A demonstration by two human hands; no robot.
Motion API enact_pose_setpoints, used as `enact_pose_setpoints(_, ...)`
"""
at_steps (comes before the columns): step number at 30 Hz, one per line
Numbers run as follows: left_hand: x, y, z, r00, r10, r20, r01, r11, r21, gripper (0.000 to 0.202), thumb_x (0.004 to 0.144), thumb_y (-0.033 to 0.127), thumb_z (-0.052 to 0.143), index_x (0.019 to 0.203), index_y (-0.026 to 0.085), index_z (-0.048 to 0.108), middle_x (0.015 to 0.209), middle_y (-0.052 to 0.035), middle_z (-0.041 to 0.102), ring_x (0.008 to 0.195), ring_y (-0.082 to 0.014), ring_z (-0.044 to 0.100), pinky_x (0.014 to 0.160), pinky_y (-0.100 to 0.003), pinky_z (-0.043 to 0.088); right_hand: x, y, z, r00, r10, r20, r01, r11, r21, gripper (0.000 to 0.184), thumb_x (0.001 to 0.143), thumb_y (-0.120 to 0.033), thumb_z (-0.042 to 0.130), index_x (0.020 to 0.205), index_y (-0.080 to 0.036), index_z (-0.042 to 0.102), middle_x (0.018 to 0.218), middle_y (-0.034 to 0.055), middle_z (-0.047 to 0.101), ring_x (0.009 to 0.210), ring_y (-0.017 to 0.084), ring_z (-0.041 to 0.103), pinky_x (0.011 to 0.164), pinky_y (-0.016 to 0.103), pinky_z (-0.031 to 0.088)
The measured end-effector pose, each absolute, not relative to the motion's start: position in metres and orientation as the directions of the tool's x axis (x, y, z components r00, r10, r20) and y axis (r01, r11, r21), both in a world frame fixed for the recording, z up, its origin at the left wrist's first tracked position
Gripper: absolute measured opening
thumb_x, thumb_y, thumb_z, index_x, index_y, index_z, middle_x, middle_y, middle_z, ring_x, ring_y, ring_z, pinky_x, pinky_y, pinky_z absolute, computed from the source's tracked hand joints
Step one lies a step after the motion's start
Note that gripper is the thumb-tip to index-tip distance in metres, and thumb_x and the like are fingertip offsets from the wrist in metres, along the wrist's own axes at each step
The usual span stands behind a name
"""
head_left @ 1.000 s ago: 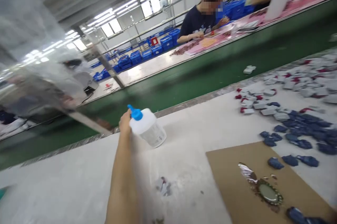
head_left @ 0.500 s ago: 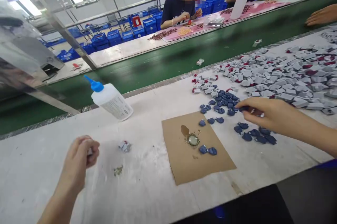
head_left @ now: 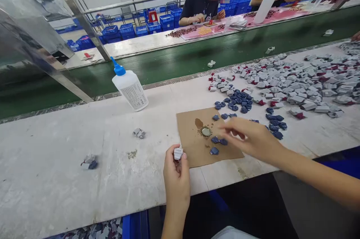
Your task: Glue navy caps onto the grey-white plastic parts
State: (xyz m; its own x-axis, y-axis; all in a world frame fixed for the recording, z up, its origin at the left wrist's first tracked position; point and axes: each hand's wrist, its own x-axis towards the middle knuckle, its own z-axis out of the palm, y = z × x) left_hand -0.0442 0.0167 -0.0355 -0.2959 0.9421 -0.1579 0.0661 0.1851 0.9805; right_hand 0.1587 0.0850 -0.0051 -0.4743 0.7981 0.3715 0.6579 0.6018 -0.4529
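L hand [head_left: 177,184], approx. mid-worktop at the near edge of the cardboard [head_left: 194,154]: grip closed on a white block [head_left: 178,153], pinched btwn thumb & fingers, block sticking up at the fingertips. R hand [head_left: 247,134] is over the R part of the cardboard, fingers bent, tips blurred; can't tell if its grip has anything in it.

Small round dish [head_left: 206,131] w/ a dark bumpy rim lies on the cardboard, just L of the R fingertips & up/R from the block. Brown wet patch [head_left: 198,123] right beside it, far side. A few blue pieces [head_left: 214,151] sit on the cardboard btwn the two hands, nr the dish; main blue heap [head_left: 239,100] is on the worktop [head_left: 135,179] beyond the R hand. Big pile of white blocks [head_left: 303,81], some w/ red bits, spreads far R.

Bottle w/ blue nozzle [head_left: 131,89] stands upright-ish, far L of the cardboard, well apart from both hands. Small grey clump [head_left: 139,133] nr it; white-&-blue clump [head_left: 90,162] further L. Green belt [head_left: 168,66] runs behind, w/ a co-worker [head_left: 194,5] in a dark top across it.
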Motion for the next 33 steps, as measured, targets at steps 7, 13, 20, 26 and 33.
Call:
enact_pose_setpoints(7, -0.043, 0.01, -0.044, -0.264, 0.955, -0.134, 0.166, 0.182, 0.969, 0.03, 0.084, 0.036, 0.048, 0.11, 0.02, 0.051, 0.093, -0.0069, 0.062, 0.073, -0.0151, 0.055, 0.057, -0.024, 0.041, 0.147, 0.053, -0.032, -0.67, 0.668, 0.323, 0.703, 0.711, -0.013, 0.027, 0.093, -0.024, 0.036, 0.101, -0.012, 0.059, 0.083, 0.0084, 0.062, 0.067, 0.017, 0.061, 0.054, 0.027, 0.048)
enact_pose_setpoints(13, -0.032, -0.001, -0.042, -0.204, 0.976, -0.071, 0.205, 0.114, 0.972, 0.02, 0.082, 0.021, 0.047, 0.1, 0.022, 0.053, 0.085, -0.0026, 0.061, 0.058, -0.0112, 0.051, 0.054, -0.024, 0.04, 0.136, 0.052, -0.034, -0.732, 0.615, 0.293, 0.656, 0.752, 0.062, 0.023, 0.086, -0.01, 0.036, 0.089, -0.012, 0.058, 0.072, 0.0069, 0.06, 0.065, 0.018, 0.062, 0.051, 0.027, 0.049)
enact_pose_setpoints(20, -0.028, 0.001, -0.03, 0.001, 0.997, -0.076, 0.175, 0.075, 0.982, 0.021, 0.078, 0.032, 0.06, 0.096, 0.022, 0.059, 0.08, -0.0028, 0.061, 0.069, -0.0143, 0.055, 0.058, -0.023, 0.042, 0.131, 0.036, -0.012, -0.672, 0.665, 0.324, 0.543, 0.741, -0.395, 0.03, 0.089, -0.008, 0.033, 0.112, -0.017, 0.048, 0.099, 0.0091, 0.064, 0.086, 0.015, 0.063, 0.068, 0.023, 0.053)
enact_pose_setpoints(26, -0.031, 0.004, -0.022, -0.138, 0.953, -0.268, -0.283, 0.221, 0.933, 0.016, 0.085, 0.031, 0.045, 0.097, 0.022, 0.052, 0.083, -0.0017, 0.059, 0.058, -0.0092, 0.049, 0.044, -0.019, 0.038, 0.148, 0.076, -0.001, -0.472, 0.863, 0.182, 0.728, 0.498, -0.472, 0.024, 0.089, -0.023, 0.043, 0.112, -0.017, 0.046, 0.078, 0.0058, 0.066, 0.061, 0.016, 0.063, 0.05, 0.024, 0.048)
enact_pose_setpoints(33, -0.037, 0.012, -0.012, -0.193, 0.857, -0.479, -0.529, 0.32, 0.786, 0.026, 0.068, 0.028, 0.071, 0.091, 0.021, 0.062, 0.093, -0.0022, 0.066, 0.086, -0.0173, 0.066, 0.059, -0.019, 0.053, 0.145, 0.118, -0.008, -0.64, 0.752, 0.154, 0.7, 0.654, -0.287, 0.023, 0.089, -0.022, 0.039, 0.091, -0.017, 0.062, 0.076, 0.0073, 0.063, 0.061, 0.016, 0.059, 0.051, 0.024, 0.043)
